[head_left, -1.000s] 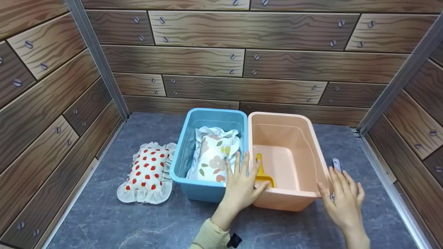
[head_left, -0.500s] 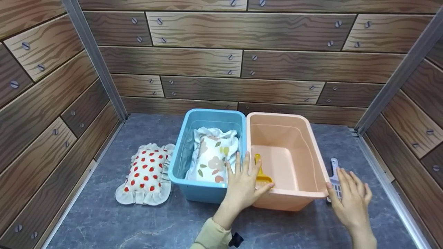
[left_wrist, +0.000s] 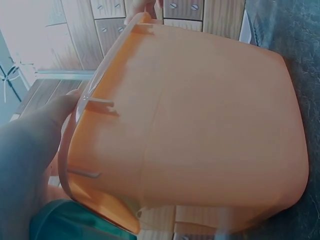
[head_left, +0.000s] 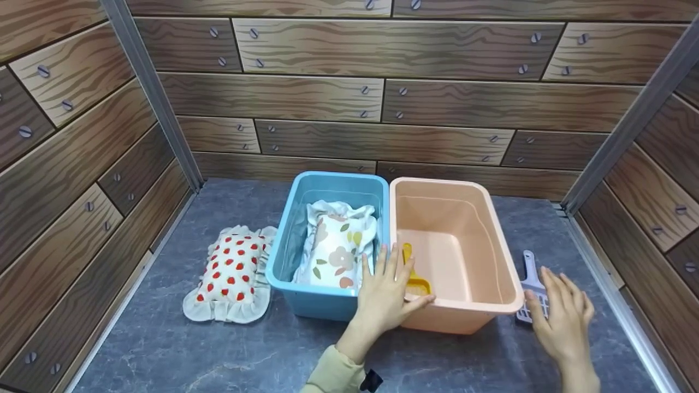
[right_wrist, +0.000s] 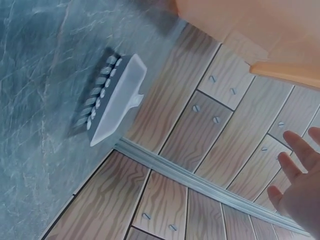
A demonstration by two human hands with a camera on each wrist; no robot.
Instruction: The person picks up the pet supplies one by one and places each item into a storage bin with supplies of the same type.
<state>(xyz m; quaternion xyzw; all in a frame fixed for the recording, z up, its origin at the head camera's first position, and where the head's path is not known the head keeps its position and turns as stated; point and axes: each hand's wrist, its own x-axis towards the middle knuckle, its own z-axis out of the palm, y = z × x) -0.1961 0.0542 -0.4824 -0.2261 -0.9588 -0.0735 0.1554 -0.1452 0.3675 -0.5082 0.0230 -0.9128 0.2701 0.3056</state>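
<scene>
In the head view my left hand lies with spread fingers over the near rim where a blue bin and a peach bin meet. The left wrist view shows its thumb at the rim of the peach bin. My right hand hovers to the right of that bin, fingers extended and holding nothing. It partly overlaps a lavender slotted litter scoop, which lies on the floor, slotted side down in the right wrist view. Inside the peach bin is a small yellow scoop, partly hidden by my left fingers.
A ruffled pillow with a floral print lies in the blue bin. To the left, a strawberry-print pillow rests on the dark marbled floor. Wood-patterned walls with metal corner strips enclose the area.
My right hand has moved right, away from the peach bin's rim, and more of the lavender litter scoop shows. My left hand has stayed at the rim, its fingers drawn slightly closer together.
</scene>
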